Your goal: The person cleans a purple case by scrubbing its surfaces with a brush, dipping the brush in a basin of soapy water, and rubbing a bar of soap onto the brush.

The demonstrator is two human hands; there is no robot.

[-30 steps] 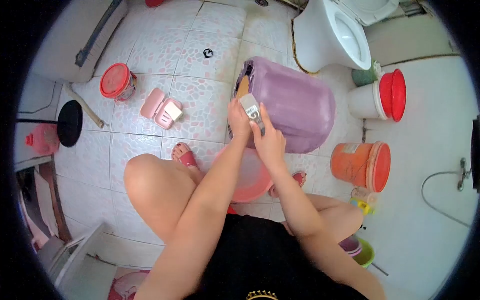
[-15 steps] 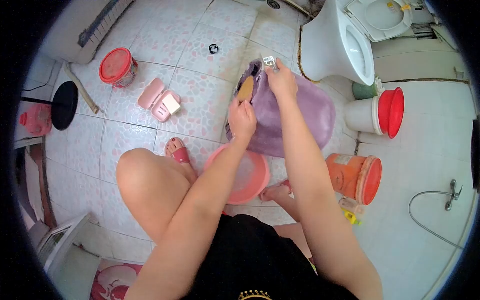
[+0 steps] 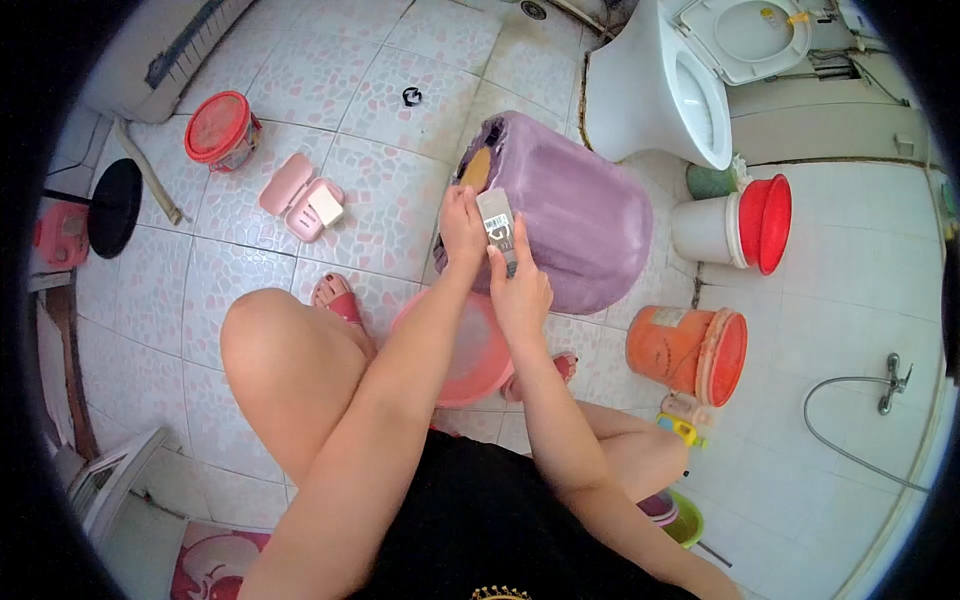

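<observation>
My left hand [image 3: 463, 222] is closed around the lower end of a flat tan piece [image 3: 477, 170] whose exact kind I cannot make out. My right hand [image 3: 521, 296] grips a flat grey scraper-like tool [image 3: 496, 217] with a barcode label, its dark lower end between the fingers. Both hands are close together, the tool beside my left fingers. Just beyond them a large purple plastic container or stool [image 3: 585, 215] lies on the floor, its left edge ragged with dark patches. Below my wrists sits a pink basin [image 3: 478, 360], partly hidden by my left forearm.
An open pink soap box [image 3: 288, 185] with a white bar of soap [image 3: 325, 208] lies left, near a red-lidded bucket [image 3: 218, 130]. Right stand an orange bucket [image 3: 665, 345], a white bucket [image 3: 705, 230] and a toilet [image 3: 640, 90]. A shower hose [image 3: 822, 425] hangs on the right wall.
My right hand has drawn back toward me from the purple item's top edge, bringing the grey tool beside my left hand. My left hand still holds the tan piece. The view has shifted slightly.
</observation>
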